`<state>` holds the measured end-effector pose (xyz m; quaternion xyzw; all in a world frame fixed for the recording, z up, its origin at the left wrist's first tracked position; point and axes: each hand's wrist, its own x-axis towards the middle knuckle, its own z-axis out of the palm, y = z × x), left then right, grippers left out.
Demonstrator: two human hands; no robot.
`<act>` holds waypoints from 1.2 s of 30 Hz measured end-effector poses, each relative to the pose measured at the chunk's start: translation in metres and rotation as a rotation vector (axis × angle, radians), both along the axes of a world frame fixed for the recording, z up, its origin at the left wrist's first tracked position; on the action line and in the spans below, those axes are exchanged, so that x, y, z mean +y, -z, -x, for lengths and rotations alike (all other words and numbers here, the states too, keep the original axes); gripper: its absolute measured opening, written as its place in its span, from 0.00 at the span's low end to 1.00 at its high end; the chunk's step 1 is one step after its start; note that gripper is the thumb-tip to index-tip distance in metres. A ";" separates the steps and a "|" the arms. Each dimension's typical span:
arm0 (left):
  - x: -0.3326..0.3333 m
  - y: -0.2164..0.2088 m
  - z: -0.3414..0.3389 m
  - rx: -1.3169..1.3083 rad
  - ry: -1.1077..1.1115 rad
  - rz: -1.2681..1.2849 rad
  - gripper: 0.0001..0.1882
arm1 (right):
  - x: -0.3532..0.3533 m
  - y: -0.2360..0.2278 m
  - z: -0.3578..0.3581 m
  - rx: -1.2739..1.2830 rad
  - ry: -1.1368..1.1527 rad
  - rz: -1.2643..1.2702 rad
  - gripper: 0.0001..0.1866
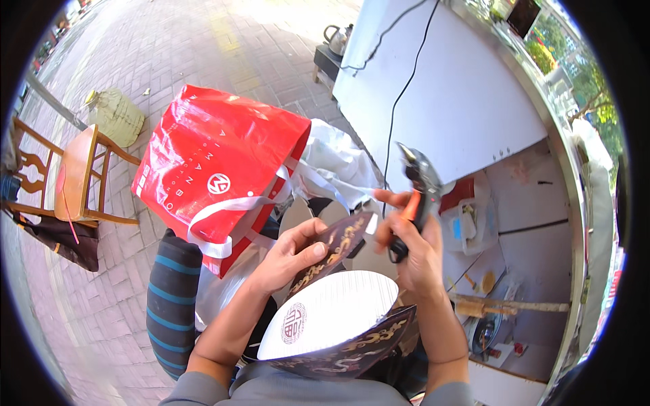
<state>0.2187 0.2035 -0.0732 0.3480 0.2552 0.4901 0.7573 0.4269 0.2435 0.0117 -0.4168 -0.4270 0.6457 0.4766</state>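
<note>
My left hand [296,254] pinches the edge of a dark brown patterned sheet [344,238] with gold scroll motifs, thumb on top. In my right hand [416,252] is a black and orange hand tool [423,181] with a shiny metal end, tilted up and away; its exact kind is unclear. A small white patch shows at the sheet's far corner, between both hands. Close to my body lies a pointed oval white piece [338,308] with faint lines and a dark red round emblem. Below it is another dark, gold-patterned piece [359,348]. How these pieces join is hidden.
A red shopping bag [223,166] with white handles stands ahead left, beside white plastic [336,152]. At left are a wooden chair [80,172] and a pale jug [116,116]. A white cabinet [440,88] with cluttered shelves and a dangling black cable [399,95] borders the right.
</note>
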 end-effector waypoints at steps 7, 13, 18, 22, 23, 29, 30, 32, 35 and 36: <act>0.004 -0.031 0.012 0.089 -0.274 0.011 0.13 | -0.002 -0.018 -0.033 -0.152 -0.096 -0.218 0.23; 0.000 -0.055 0.014 0.217 -0.251 -0.108 0.14 | -0.013 -0.029 -0.051 -0.196 -0.056 -0.413 0.30; 0.007 -0.075 0.022 0.645 -0.658 -0.355 0.16 | -0.025 -0.055 -0.068 -0.533 0.044 -0.513 0.24; 0.004 -0.069 0.017 0.355 -0.560 -0.207 0.11 | -0.038 -0.048 -0.049 -0.462 0.090 -0.433 0.21; 0.000 -0.064 0.013 0.292 -0.535 -0.180 0.11 | -0.043 -0.042 -0.041 -0.386 0.099 -0.386 0.20; -0.037 -0.025 -0.014 0.081 -0.609 0.056 0.13 | -0.066 -0.003 -0.016 -0.275 0.005 -0.182 0.23; -0.040 -0.020 -0.016 0.045 -0.632 0.115 0.13 | -0.068 0.002 -0.015 -0.285 -0.002 -0.176 0.23; -0.044 -0.014 -0.022 0.051 -0.679 0.052 0.13 | -0.074 0.007 -0.014 -0.300 -0.012 -0.151 0.22; -0.046 -0.011 -0.026 0.069 -0.683 -0.054 0.13 | -0.080 0.010 -0.014 -0.298 -0.022 -0.095 0.21; -0.047 -0.011 -0.028 0.071 -0.669 -0.065 0.13 | -0.082 0.010 -0.015 -0.279 -0.029 -0.073 0.20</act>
